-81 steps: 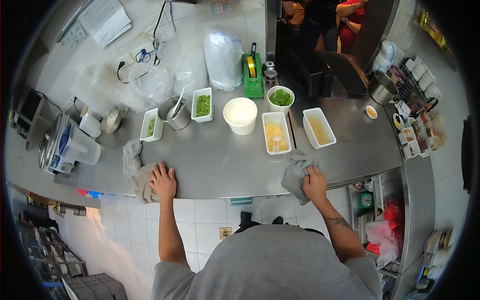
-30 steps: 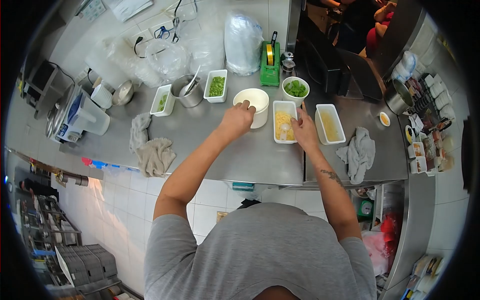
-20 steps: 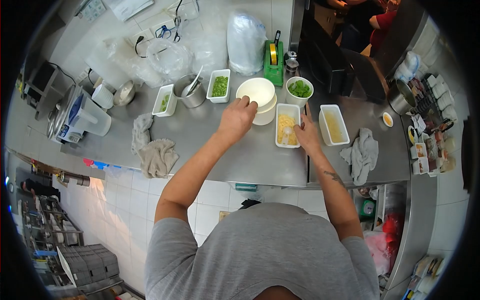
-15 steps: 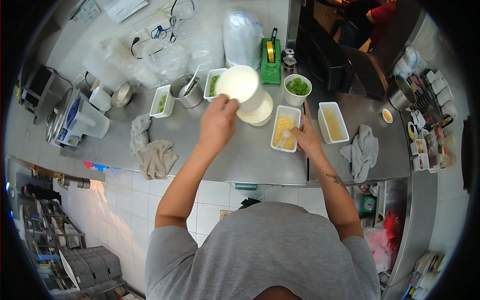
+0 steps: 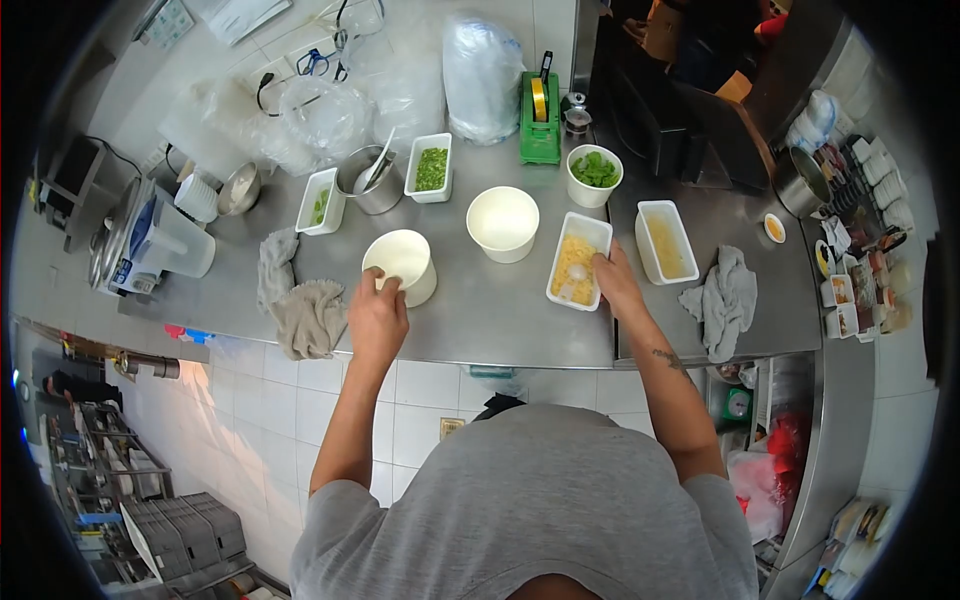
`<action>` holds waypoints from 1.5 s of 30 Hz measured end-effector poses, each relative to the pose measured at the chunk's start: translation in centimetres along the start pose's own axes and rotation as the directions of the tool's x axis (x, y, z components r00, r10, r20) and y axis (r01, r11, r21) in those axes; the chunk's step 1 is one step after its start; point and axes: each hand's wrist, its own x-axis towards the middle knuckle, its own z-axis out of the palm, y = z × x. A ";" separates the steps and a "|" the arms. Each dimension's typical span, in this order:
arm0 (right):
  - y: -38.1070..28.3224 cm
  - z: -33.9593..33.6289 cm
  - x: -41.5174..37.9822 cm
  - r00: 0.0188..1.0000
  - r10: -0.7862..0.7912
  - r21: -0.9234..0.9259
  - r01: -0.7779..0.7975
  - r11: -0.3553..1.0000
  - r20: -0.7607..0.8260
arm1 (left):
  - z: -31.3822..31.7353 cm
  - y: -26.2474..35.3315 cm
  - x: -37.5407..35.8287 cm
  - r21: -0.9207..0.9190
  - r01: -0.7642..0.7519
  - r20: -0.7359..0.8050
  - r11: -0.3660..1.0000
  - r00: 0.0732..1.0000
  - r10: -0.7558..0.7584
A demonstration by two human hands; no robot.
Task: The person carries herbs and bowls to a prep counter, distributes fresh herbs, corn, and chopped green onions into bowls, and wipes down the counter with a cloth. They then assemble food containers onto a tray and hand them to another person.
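Near the counter's front edge, my left hand [image 5: 379,318] grips the near rim of a white round tub [image 5: 408,262], its thumb and fingers pinching the wall. A second white tub [image 5: 503,224] stands to its right, pale and empty-looking inside. My right hand [image 5: 617,281] holds the right side of a white rectangular container [image 5: 580,262] with yellow chopped food and a small clear scoop in it. Right of that hand lies another rectangular container [image 5: 666,243] with a thin yellowish layer. Behind stands a round tub of green leaves [image 5: 594,170].
Chopped greens fill a white container [image 5: 430,169] beside a metal pot [image 5: 371,181] with utensils. A green tape dispenser [image 5: 541,118] stands at the back. Cloths lie left [image 5: 310,318] and right [image 5: 724,303]. Part of a person shows beyond the dark screens.
My left hand has brought its tub left and down, away from the second tub, and it now stands on the counter. The container in my right hand has shifted and tilted slightly.
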 end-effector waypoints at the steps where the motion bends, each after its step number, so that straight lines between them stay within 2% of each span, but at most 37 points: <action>1: -0.1 -0.1 -0.1 1.000 -0.016 0.003 0.016 1.000 -0.007 | -0.5 1.0 0.2 -0.006 0.015 -0.033 1.000 0.999 -0.016; 2: -0.2 -0.2 -0.3 0.999 -0.031 0.005 0.031 1.000 -0.017 | -0.7 1.9 0.3 -0.013 0.029 -0.065 0.999 0.997 -0.030; 5: -2.2 -0.5 -1.1 0.998 0.038 -0.008 -0.038 0.999 0.045 | 0.4 3.6 2.2 -0.225 -0.012 -0.012 0.974 1.000 0.009; 7: -2.9 -0.1 -1.8 0.997 0.005 0.079 -0.011 0.997 0.072 | 1.4 5.9 3.7 -0.321 -0.028 0.098 0.947 0.993 0.062; 10: -5.2 0.6 -3.6 0.997 0.027 0.147 -0.036 0.988 0.068 | 3.8 8.4 4.7 -0.273 -0.125 0.093 0.954 0.983 0.155; 13: -5.7 0.8 -3.8 0.999 0.012 0.173 -0.019 0.985 0.046 | 4.2 9.8 5.0 -0.333 -0.181 -0.036 0.925 0.983 0.179; 14: -5.5 0.7 -3.9 0.999 0.000 0.179 -0.007 0.984 0.040 | 4.0 10.3 4.7 -0.447 -0.077 0.116 0.891 0.983 0.143; 16: -5.4 0.7 -3.9 0.994 -0.111 0.113 0.111 0.987 -0.006 | 2.3 11.8 4.3 -0.598 0.171 0.414 0.783 0.903 0.119; 17: -5.4 0.7 -3.9 0.985 -0.169 0.077 0.170 0.982 -0.024 | 2.0 12.6 4.1 -0.623 0.305 0.496 0.720 0.866 0.062; 19: -5.3 0.6 -3.9 0.982 -0.187 0.097 0.188 0.977 -0.015 | 1.8 14.1 3.6 -0.615 0.561 0.659 0.554 0.752 -0.029; 22: -5.2 1.0 -4.1 0.988 -0.156 0.116 0.157 0.981 -0.019 | 3.1 14.6 3.3 -0.630 0.508 0.642 0.587 0.766 0.027; 23: -5.2 1.2 -4.3 0.990 -0.136 0.120 0.138 0.983 -0.025 | 3.8 14.5 3.2 -0.642 0.451 0.593 0.620 0.804 0.029; 25: -6.6 1.1 -5.0 1.000 0.014 0.191 -0.017 0.981 0.018 | 4.6 14.3 3.1 -0.651 0.336 0.490 0.681 0.871 0.039; 26: -7.4 1.0 -5.3 0.995 0.088 0.223 -0.096 0.970 0.044 | 4.5 14.3 3.2 -0.665 0.381 0.520 0.642 0.854 0.032; 28: -8.7 0.0 -5.3 0.984 0.105 0.285 -0.142 0.948 0.141 | 3.2 14.6 4.3 -0.684 0.467 0.578 0.560 0.816 0.026; 30: -9.4 -0.1 -5.0 0.983 0.093 0.337 -0.141 0.931 0.156 | 3.0 14.4 5.1 -0.699 0.464 0.581 0.545 0.812 0.054; 32: -9.9 0.4 -4.4 0.995 0.056 0.380 -0.085 0.921 0.086 | 2.9 14.4 6.1 -0.711 0.465 0.580 0.528 0.812 0.066; 35: -7.8 1.2 -0.6 0.972 -0.224 0.302 0.234 0.924 -0.069 | 3.1 14.2 7.4 -0.747 0.430 0.532 0.508 0.844 0.068; 37: -9.5 1.5 -0.2 0.988 -0.155 0.399 0.144 0.905 -0.005 | 3.4 14.0 8.3 -0.793 0.350 0.442 0.499 0.894 0.075; 40: -11.1 1.8 1.0 0.989 -0.075 0.492 0.002 0.870 0.127 | 2.9 13.6 9.8 -0.759 0.334 0.444 0.558 0.893 0.070; 41: -11.3 1.9 1.6 0.983 -0.053 0.513 -0.046 0.857 0.176 | 3.2 13.3 10.2 -0.754 0.293 0.403 0.587 0.913 0.062; 43: -11.5 2.4 3.1 0.987 -0.034 0.486 -0.048 0.873 0.158 | 4.0 12.4 10.9 -0.735 0.212 0.318 0.644 0.947 0.050; 45: -11.7 3.1 4.4 0.988 -0.034 0.470 -0.039 0.882 0.147 | 4.6 11.5 11.7 -0.669 0.000 0.163 0.743 0.976 0.147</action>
